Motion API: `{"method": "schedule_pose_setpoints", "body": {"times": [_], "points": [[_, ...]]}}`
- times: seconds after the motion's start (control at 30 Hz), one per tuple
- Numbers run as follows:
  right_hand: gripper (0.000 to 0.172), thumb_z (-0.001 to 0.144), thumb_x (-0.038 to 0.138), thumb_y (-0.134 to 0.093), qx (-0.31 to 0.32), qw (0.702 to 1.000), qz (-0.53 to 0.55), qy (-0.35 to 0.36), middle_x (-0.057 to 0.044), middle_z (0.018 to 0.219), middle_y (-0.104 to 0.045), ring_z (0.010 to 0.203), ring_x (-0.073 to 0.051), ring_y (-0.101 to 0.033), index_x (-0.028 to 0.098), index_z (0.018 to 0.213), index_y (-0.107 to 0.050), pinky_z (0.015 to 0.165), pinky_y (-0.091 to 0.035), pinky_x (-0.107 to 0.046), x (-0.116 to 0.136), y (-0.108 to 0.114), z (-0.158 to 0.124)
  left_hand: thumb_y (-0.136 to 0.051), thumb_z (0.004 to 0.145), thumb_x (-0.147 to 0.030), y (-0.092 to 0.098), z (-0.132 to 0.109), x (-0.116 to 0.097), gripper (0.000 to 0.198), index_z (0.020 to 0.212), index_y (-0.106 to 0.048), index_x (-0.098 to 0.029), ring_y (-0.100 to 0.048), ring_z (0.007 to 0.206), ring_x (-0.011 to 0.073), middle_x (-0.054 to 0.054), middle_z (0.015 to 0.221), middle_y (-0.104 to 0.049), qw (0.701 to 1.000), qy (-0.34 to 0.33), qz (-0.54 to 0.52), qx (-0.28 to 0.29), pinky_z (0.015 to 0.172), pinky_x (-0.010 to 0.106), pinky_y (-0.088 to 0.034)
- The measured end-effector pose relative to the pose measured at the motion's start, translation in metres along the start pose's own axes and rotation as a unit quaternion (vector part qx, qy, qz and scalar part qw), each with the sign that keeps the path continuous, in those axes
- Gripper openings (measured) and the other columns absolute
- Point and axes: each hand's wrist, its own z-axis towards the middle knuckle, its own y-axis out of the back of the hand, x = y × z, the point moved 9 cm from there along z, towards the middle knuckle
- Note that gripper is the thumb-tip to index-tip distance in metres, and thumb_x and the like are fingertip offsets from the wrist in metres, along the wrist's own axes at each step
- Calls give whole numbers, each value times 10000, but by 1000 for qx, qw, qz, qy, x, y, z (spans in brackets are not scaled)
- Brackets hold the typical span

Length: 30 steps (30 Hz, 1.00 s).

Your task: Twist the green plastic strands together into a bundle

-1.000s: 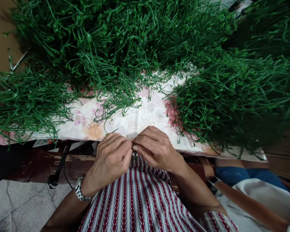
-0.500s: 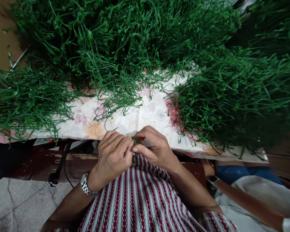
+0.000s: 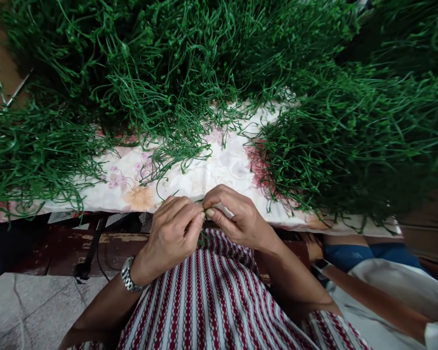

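My left hand (image 3: pixel 171 233) and my right hand (image 3: pixel 233 216) meet fingertip to fingertip just above my lap, at the near edge of the table. Both are closed in a pinch on a small green stem piece (image 3: pixel 201 209), most of it hidden between the fingers. A metal watch (image 3: pixel 128 276) sits on my left wrist. Under the hands lies my red and white striped garment (image 3: pixel 211 301). Large heaps of thin green stems (image 3: pixel 175 73) cover the flowered tablecloth (image 3: pixel 219 170) in front of the hands.
Another heap of green stems (image 3: pixel 350 141) fills the right side of the table. A second person's arm (image 3: pixel 372 301) and blue and white clothing show at the lower right. A dark wooden bench (image 3: pixel 76 243) and a grey stone floor (image 3: pixel 22 311) lie at the lower left.
Both hands have risen slightly toward the table edge while staying pinched together on the small green piece. The view has shifted a little.
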Motion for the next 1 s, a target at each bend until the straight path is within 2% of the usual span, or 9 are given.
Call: {"method": "schedule_pose_setpoints", "body": {"times": [0.13, 0.47, 0.63, 0.9, 1.0], "points": [[83, 894, 190, -449, -13, 1000, -26, 3, -56, 810, -557, 772, -128, -520, 144, 888, -518, 700, -455, -264, 2, 0, 1, -478, 802, -74, -2, 0, -2, 149, 699, -508, -177, -523, 693, 156, 36, 714, -588, 999, -3, 43, -7, 692, 317, -413], [109, 836, 67, -410, -55, 997, -44, 23, -52, 780, -512, 764, -141, -492, 164, 838, -460, 662, -441, -278, 9, -8, 1, -421, 823, -84, -14, 1, 4, 199, 657, -441, -191, -481, 669, 156, 7, 628, -488, 998, -1, 37, 52, 753, 335, -438], [117, 816, 44, -436, -67, 997, -21, 43, -54, 790, -511, 780, -142, -496, 156, 843, -453, 673, -440, -286, 9, -7, 2, -450, 825, -93, -9, 2, 7, 163, 695, -468, -189, -513, 722, 160, 11, 662, -527, 999, 10, -3, 32, 745, 319, -442], [100, 847, 72, -454, 0, 998, -43, 53, -59, 829, -515, 804, -134, -489, 143, 916, -468, 698, -445, -266, 7, -9, 4, -504, 791, -77, 3, 0, 10, 107, 822, -538, -174, -544, 725, 156, 23, 728, -611, 999, 13, -21, -32, 754, 313, -449], [135, 846, 52, -424, 6, 996, -72, 57, -60, 826, -513, 800, -136, -478, 139, 936, -474, 697, -436, -265, 7, -11, 3, -490, 789, -72, 2, 0, 8, 114, 783, -549, -169, -526, 677, 147, 17, 691, -604, 999, 2, -8, -32, 732, 314, -435]]}}
